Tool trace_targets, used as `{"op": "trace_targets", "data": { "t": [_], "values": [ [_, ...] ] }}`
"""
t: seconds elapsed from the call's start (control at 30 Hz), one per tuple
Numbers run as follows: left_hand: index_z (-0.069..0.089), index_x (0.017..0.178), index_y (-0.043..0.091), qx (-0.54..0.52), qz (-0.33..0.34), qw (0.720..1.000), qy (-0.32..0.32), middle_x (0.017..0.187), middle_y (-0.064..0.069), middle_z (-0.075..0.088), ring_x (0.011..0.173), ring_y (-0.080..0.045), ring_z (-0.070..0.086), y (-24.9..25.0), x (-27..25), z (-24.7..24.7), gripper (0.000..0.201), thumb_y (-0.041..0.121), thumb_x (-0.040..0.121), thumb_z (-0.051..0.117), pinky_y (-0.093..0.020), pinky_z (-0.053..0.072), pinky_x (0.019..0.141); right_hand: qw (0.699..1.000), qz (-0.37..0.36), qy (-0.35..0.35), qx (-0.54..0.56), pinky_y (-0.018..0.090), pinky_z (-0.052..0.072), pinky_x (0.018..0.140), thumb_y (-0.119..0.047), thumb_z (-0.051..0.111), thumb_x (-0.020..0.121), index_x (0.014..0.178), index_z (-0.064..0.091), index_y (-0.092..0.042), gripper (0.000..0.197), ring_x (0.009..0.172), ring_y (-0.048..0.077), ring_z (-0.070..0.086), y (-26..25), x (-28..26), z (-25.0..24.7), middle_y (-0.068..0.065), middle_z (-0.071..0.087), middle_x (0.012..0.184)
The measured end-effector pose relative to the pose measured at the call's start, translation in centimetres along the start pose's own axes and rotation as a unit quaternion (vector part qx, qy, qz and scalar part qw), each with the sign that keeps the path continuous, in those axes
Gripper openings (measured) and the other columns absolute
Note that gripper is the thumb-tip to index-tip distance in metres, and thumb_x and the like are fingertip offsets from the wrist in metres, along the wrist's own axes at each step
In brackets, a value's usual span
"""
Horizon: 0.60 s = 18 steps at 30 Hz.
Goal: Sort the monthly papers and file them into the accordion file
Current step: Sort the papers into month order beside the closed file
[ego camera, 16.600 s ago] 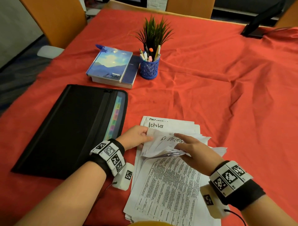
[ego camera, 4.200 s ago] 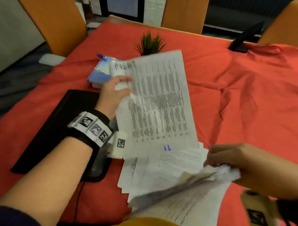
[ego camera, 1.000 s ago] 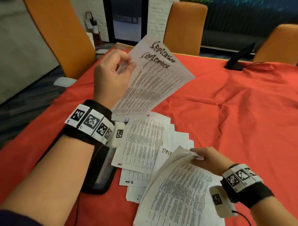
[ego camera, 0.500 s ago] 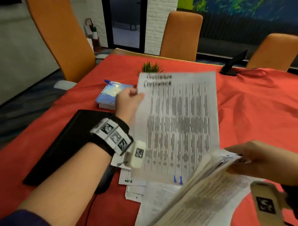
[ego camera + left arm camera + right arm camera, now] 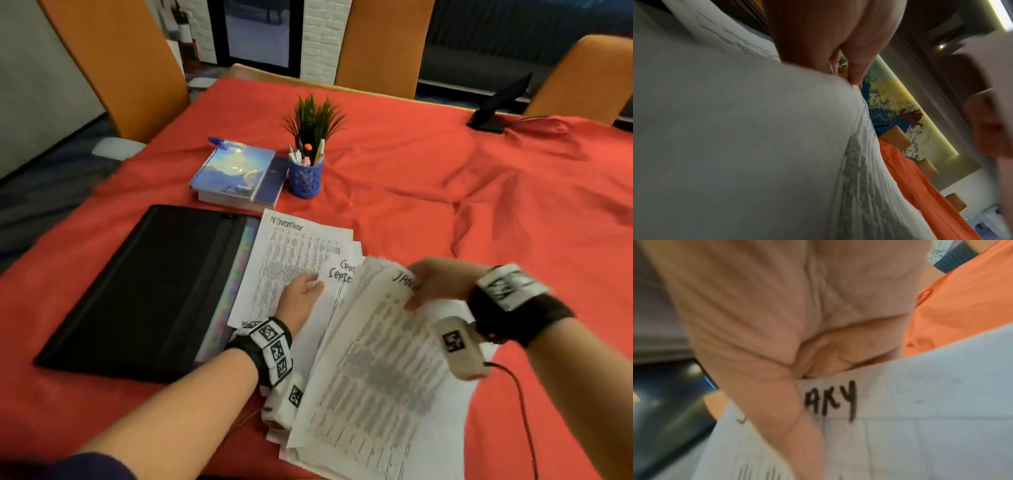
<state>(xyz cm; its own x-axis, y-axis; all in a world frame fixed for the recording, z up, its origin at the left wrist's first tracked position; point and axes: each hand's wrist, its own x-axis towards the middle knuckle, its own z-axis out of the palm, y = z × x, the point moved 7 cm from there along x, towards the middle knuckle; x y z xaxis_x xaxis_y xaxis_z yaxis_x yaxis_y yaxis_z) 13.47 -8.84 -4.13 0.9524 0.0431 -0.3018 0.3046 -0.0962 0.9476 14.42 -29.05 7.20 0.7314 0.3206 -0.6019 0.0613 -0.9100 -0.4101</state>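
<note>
Papers lie fanned on the red tablecloth at the table's centre, the top sheet headed "November" and another beneath it showing "Septe" at its edge. At 9 o'clock from them, touching their left edge, the black accordion file lies flat, its coloured tabs showing along the side next to the sheets.

The left hand rests palm-down on the fanned sheets, fingers straight and loosely together, pointing toward 1 o'clock; in the left wrist view a fingertip touches the curled edge of a sheet. Whether it pinches that edge I cannot tell.

At 4 o'clock from the fanned pile, the right hand holds a thick sheaf of papers lifted at its top edge, thumb over the front page and fingers curled behind. The front page reads "JAN" in the head view, and the right wrist view shows the thumb covering the middle of the word, with "ARY" beside it.

At 12 o'clock from the file sit a blue notebook on a second book, and just beside them at 3 o'clock a blue pen cup, a small green plant behind it. Orange chairs stand around the table.
</note>
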Motion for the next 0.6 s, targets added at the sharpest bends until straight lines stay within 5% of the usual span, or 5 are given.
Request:
{"op": "trace_targets", "data": {
  "t": [0.17,0.33,0.4,0.5,0.6],
  "values": [
    [0.054,0.132,0.017,-0.036,-0.107,0.984,-0.139,0.133,0.002,0.056,0.124,-0.016,0.05,-1.9,-0.9,0.9,0.083,0.076,0.074,0.052,-0.043,0.032,0.112,0.996,0.055,0.069,-0.022,0.027,0.046,0.09,-0.011,0.067,0.081,0.111,0.063,-0.017,0.031,0.1,0.015,0.061,1.3,5.3,3.7,-0.003,0.067,0.108],
    [0.052,0.128,0.011,0.122,0.002,0.981,-0.151,0.125,-0.003,0.06,0.115,-0.019,0.057,-1.1,-1.2,1.7,0.043,0.022,0.088,0.064,-0.044,0.045,0.101,0.985,0.034,0.164,-0.047,0.024,0.041,0.089,-0.016,0.068,0.079,0.113,0.059,-0.014,0.036,0.108,0.019,0.052,1.6,6.1,3.8,0.004,0.056,0.123],
    [0.05,0.131,0.012,0.138,0.02,0.978,-0.158,0.128,-0.004,0.059,0.117,-0.018,0.056,-1.3,-1.3,1.7,0.047,0.023,0.087,0.063,-0.043,0.044,0.102,0.979,-0.004,0.203,-0.025,0.021,0.035,0.096,-0.015,0.072,0.074,0.117,0.051,-0.014,0.048,0.116,0.019,0.044,1.7,5.8,3.6,0.002,0.044,0.132],
    [0.047,0.135,0.013,0.138,0.021,0.97,-0.199,0.133,-0.002,0.056,0.12,-0.015,0.054,-1.0,-1.8,2.2,0.05,0.021,0.088,0.063,-0.039,0.042,0.105,0.987,-0.026,0.142,0.063,0.018,0.045,0.086,-0.013,0.075,0.072,0.129,0.034,-0.021,0.071,0.107,0.017,0.053,2.3,5.5,4.1,0.001,0.05,0.127],
    [0.059,0.119,0.014,0.154,0.045,0.959,-0.235,0.12,-0.002,0.063,0.109,-0.015,0.059,1.3,-2.4,2.1,0.033,0.029,0.09,0.061,-0.03,0.048,0.095,0.989,-0.059,0.132,0.013,0.019,0.044,0.078,-0.015,0.072,0.076,0.12,0.051,-0.022,0.049,0.09,0.012,0.06,2.6,4.8,4.2,-0.005,0.062,0.101]
  ]
}}
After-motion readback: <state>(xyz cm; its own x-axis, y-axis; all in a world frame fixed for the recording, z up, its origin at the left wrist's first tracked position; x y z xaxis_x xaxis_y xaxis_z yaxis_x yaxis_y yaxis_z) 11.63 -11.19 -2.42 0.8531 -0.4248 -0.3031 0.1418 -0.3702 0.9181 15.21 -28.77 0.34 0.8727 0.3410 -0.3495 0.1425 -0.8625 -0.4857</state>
